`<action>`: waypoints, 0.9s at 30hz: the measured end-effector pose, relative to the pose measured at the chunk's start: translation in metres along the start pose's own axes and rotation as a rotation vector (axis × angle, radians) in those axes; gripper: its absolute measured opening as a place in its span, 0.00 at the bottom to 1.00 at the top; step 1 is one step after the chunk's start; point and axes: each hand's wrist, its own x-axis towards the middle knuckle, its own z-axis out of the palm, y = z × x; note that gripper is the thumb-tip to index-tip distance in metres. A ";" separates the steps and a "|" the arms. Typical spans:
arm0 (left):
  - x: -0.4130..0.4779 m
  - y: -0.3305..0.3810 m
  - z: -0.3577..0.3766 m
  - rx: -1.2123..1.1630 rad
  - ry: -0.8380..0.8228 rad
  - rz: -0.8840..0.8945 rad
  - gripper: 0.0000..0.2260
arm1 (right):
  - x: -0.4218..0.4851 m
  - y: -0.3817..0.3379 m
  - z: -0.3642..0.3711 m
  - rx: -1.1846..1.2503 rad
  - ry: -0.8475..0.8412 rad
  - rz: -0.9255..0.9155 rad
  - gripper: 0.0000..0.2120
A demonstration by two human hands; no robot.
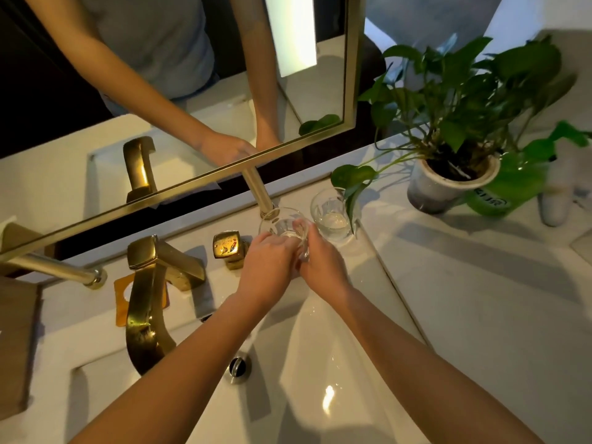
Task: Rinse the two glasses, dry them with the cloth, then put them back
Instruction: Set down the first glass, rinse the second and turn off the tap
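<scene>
The white ceramic sink basin (320, 379) opens wide below both wrists, its round chrome drain (238, 368) lying under the left forearm. The basin's raised right edge runs diagonally past the right hand (320, 265); beyond that edge the pale stone tabletop (464, 299) spreads broadly to the right. Past the fingertips the room is tight, because the gold-framed mirror (192, 184) closes off the back and a slanted brass tube (258, 190) comes down to just above the held glass's rim. Just left of the left hand (267, 262) stands a square gold tap handle (226, 245), and further left is the curved gold faucet (144, 302).

By count there are two glasses, two hands, one faucet, one tap handle and one leafy green plant in a white pot (448, 187), with one green bottle (509, 193) just beside the pot.

The clear drinking glass (282, 224) sits between the two hands over the basin's back corner, and both grip it — the left hand's fingers curl against its near side while the right hand's wrap its right side. Its open mouth shows past the fingertips. The second clear glass (331, 216) stands upright on the tabletop just beyond the right hand, apart from it. It is just beside the held glass, and a plant leaf hangs over its right side.
</scene>
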 end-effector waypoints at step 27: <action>-0.198 0.014 -0.007 0.135 -0.298 -0.325 0.30 | -0.152 -0.029 0.009 -0.646 -0.343 -0.235 0.29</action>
